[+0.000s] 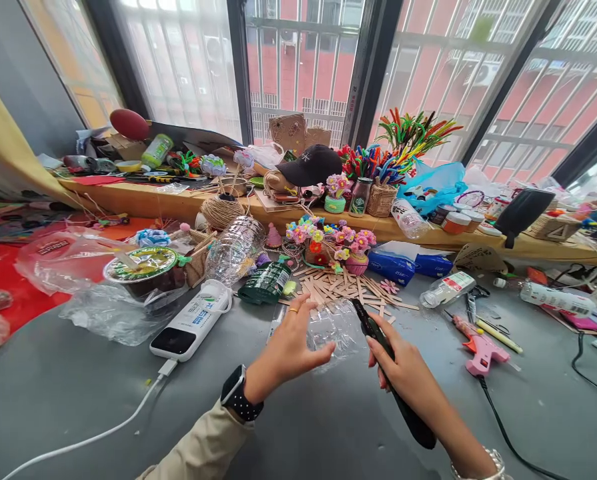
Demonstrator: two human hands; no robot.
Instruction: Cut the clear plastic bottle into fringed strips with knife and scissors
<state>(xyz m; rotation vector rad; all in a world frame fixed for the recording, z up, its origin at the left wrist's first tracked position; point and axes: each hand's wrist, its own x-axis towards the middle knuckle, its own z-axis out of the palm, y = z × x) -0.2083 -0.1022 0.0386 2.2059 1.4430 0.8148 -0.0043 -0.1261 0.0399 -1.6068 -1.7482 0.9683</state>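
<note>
My left hand [291, 343] wraps round the left side of a clear plastic bottle [334, 327] that lies on the grey table [78, 393]. A ring sits on one finger and a black watch on the wrist. My right hand [403, 370] grips a long black tool [378, 333] like a pen. Its tip rests against the bottle's upper right side. Behind the bottle lies a heap of wooden craft sticks [345, 287].
A white power bank [191, 323] with a cable lies to the left, a pink glue gun [481, 350] and scissors [473, 303] to the right. More bottles, pipe-cleaner flowers [348, 240], twine [221, 212] and a black cap [311, 165] crowd the table's back and the wooden shelf.
</note>
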